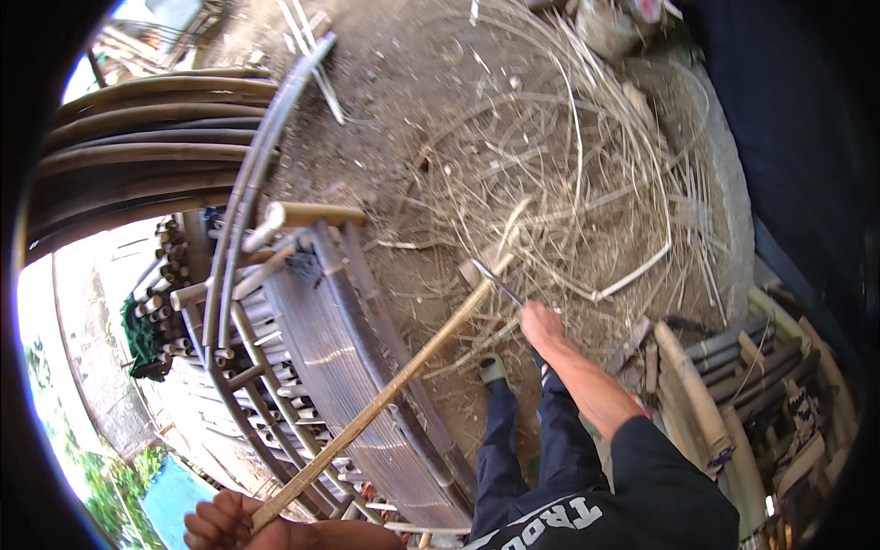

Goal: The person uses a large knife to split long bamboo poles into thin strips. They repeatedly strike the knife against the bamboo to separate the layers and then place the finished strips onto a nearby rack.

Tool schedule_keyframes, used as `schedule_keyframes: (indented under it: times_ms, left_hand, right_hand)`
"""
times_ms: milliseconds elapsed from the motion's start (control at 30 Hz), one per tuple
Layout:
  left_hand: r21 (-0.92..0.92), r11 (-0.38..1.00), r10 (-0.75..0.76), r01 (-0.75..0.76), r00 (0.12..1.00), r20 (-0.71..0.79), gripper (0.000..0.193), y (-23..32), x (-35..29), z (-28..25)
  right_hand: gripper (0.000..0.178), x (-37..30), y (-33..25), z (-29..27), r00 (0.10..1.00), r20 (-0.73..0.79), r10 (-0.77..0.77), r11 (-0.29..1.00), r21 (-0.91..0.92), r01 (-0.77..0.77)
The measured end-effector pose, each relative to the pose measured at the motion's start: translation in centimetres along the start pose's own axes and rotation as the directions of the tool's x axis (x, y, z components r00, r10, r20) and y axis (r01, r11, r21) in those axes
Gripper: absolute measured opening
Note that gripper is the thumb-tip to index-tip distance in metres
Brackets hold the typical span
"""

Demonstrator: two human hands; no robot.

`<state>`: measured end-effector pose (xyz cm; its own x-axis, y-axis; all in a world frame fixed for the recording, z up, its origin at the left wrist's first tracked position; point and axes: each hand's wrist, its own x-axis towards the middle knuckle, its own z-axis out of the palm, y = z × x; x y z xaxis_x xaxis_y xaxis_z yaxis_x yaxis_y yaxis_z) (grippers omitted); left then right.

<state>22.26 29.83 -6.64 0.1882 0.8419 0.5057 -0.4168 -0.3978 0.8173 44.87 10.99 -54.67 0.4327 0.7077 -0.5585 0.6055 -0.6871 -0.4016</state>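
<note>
A long split bamboo strip runs diagonally from the lower left toward the middle. My left hand is closed around its near end. My right hand is closed on a knife; its handle is mostly hidden in the fist. The dark blade meets or crosses the strip close to its far end. Whether the edge is cutting in cannot be made out. Past the blade, a thin pale sliver curls up from the strip's tip.
Bamboo shavings litter the dirt floor ahead. A slatted bamboo bench stands at left, under the strip, with bamboo poles stacked beyond. More bamboo pieces lie at right. My shoe is below the blade.
</note>
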Motion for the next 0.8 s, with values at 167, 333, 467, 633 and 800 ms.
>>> schedule_keyframes:
  times_ms: [167,333,467,633,800]
  left_hand:
    - [-0.039,0.997,0.052,-0.062,0.976,-0.211,0.052,13.9,1.3,-6.5]
    - [0.336,0.935,0.279,-0.112,0.818,-0.503,0.055,29.9,2.8,-12.3]
    - [0.27,0.956,0.261,-0.112,0.742,-0.617,0.06,37.1,-0.4,-24.6]
    - [-0.045,0.982,0.052,-0.184,0.494,-0.868,0.055,33.3,-9.3,-30.8]
    - [-0.247,0.941,-0.21,-0.231,0.174,-0.962,0.055,28.5,-18.9,-32.2]
  right_hand:
    - [0.018,-6.4,0.3,-8.3,0.985,-0.165,0.042,0.994,-0.093,-0.058]
    - [0.02,-11.0,8.6,-13.0,0.968,0.003,0.25,0.889,-0.397,-0.228]
    - [0.024,-17.0,9.3,-17.5,0.905,-0.187,0.383,0.917,-0.045,-0.397]
    - [0.029,-26.8,-5.7,-17.0,0.945,-0.244,0.217,0.487,0.866,0.113]
    - [0.027,-34.0,-22.3,-14.7,0.898,-0.382,0.22,0.012,0.921,0.389]
